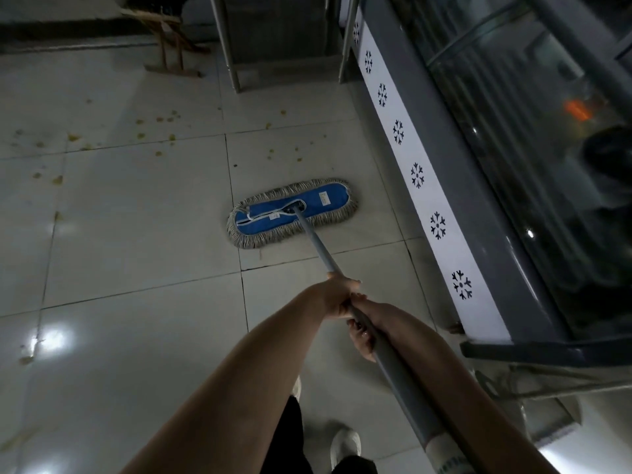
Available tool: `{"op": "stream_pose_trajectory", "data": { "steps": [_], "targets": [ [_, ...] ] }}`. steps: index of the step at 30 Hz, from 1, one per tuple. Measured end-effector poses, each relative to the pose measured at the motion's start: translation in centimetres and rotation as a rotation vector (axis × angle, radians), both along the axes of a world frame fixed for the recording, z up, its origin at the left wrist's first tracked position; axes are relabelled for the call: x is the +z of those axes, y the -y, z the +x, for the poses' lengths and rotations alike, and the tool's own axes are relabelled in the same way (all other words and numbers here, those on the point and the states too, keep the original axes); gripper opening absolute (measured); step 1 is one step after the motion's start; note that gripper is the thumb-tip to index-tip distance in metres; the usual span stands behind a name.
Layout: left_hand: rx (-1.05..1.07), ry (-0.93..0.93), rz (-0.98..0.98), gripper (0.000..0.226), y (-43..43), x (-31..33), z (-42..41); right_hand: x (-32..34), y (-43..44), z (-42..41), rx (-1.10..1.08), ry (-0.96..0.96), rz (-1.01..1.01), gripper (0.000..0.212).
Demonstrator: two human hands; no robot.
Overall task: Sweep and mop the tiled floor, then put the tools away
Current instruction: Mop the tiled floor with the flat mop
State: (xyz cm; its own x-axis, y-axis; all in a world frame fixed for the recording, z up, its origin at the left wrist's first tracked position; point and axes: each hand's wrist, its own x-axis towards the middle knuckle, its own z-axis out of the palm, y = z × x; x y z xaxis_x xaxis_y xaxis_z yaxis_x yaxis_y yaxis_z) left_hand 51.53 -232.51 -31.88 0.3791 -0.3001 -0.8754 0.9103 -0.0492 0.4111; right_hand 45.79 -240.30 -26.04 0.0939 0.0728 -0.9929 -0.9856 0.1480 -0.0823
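A flat mop with a blue head [290, 212] and a grey fringe lies on the pale tiled floor [136, 234] ahead of me. Its grey handle [318, 244] runs back toward me. My left hand [337, 295] grips the handle further down toward the head. Just behind it, my right hand [364, 331] curls round the handle from below. Yellowish crumbs [160, 131] are scattered over the tiles to the left and beyond the mop head.
A display freezer [478, 165] with a glass top and a white snowflake strip runs along the right. Metal rack legs [232, 63] and a wooden stand [171, 46] are at the back. My shoes [345, 446] are below on the tiles.
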Motion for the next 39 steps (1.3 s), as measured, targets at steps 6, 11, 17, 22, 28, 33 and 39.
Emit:
{"op": "stream_pose_trajectory", "data": {
  "steps": [6, 11, 17, 22, 28, 33, 39],
  "targets": [
    [-0.046, -0.014, -0.011, 0.063, -1.8, 0.2, 6.2, 0.0, -1.8, 5.7, -0.06, 0.026, 0.006, 0.054],
    [-0.046, 0.002, 0.0, 0.063, -2.4, 0.0, 11.0, -0.7, -2.3, 10.5, 0.0, 0.035, -0.004, 0.056],
    [-0.059, 0.0, 0.024, 0.064, -1.7, -0.5, 18.2, -3.0, -1.0, 16.7, 0.064, 0.173, -0.014, 0.052],
    [-0.018, 0.03, 0.044, 0.061, -0.2, -1.1, 25.3, -2.5, 0.2, 24.7, 0.05, 0.046, 0.035, 0.059],
    [-0.046, 0.007, 0.109, 0.051, 1.9, -1.6, 34.9, -2.5, 2.5, 34.8, 0.135, 0.0, 0.056, 0.059],
    [-0.014, -0.003, 0.128, 0.047, 2.9, -1.2, 40.8, -2.5, 3.5, 41.1, 0.199, 0.005, 0.06, 0.06],
    [0.014, 0.013, 0.145, 0.021, 2.5, -1.4, 47.2, -3.1, 3.3, 47.8, 0.212, 0.045, 0.051, 0.061]
  ]
}}
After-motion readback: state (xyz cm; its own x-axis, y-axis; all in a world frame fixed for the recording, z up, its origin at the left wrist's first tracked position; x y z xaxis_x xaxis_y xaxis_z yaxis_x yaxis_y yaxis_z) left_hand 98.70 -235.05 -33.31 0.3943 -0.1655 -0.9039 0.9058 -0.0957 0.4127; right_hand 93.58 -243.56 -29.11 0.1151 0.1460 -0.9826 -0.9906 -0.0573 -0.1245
